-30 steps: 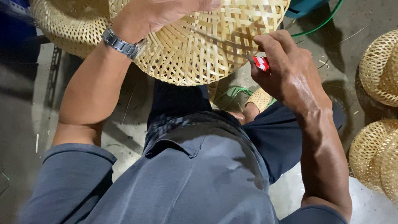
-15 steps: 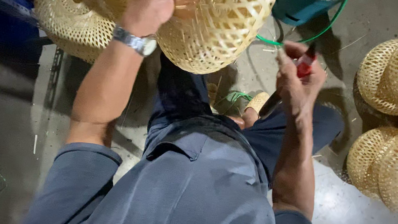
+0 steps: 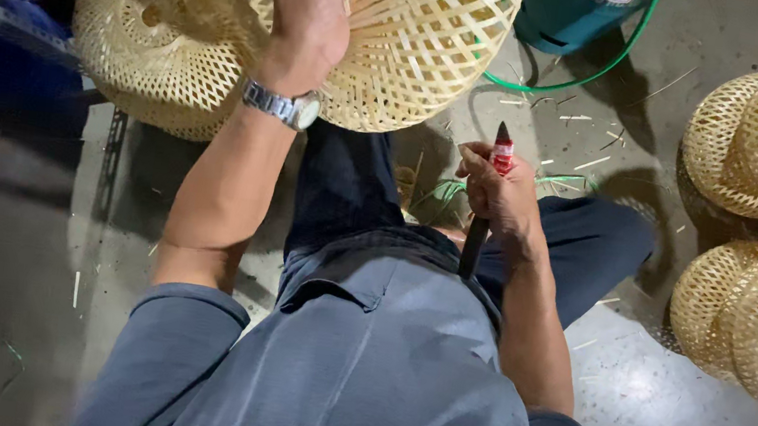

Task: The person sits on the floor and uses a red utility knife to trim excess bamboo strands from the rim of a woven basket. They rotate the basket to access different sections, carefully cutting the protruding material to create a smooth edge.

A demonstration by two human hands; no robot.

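Grey concrete floor [image 3: 3, 292] lay littered with splints. Your left hand [image 3: 307, 12] gripped the woven bamboo shade [image 3: 419, 45] at far centre, fingers curled over it; light, springy, probably crushable. Your right hand [image 3: 497, 194] pinched a red-tipped tool [image 3: 500, 151].

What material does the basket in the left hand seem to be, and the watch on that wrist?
The woven basket, held by the left hand, looks like split bamboo or similar cane: pale yellow flat strips in an open lattice, matte and unpainted. The wristwatch seems metal: a silvery link band with bright glints, probably steel, though this cannot be confirmed.
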